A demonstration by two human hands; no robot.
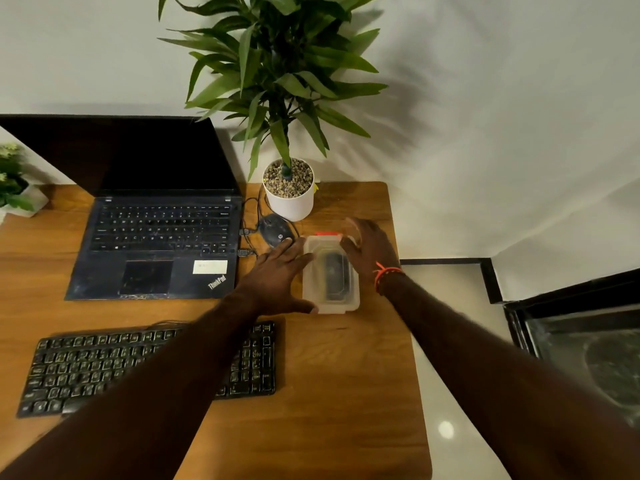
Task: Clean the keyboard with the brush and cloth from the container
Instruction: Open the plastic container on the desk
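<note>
A clear plastic container (331, 299) with a lid and a red clip at its far end stands on the wooden desk (346, 375), right of the laptop. Something dark shows through the lid; I cannot tell what it is. My left hand (277, 275) lies against the container's left side with fingers spread and the thumb near its front corner. My right hand (370, 247) is at the container's far right corner, fingers straight. The black keyboard (86, 368) lies at the desk's front left, partly hidden by my left forearm.
An open black laptop (156, 237) sits at the back left. A black mouse (273, 230) with its cable lies just behind the container. A white potted plant (289, 192) stands at the back. The desk's right edge drops to a pale floor.
</note>
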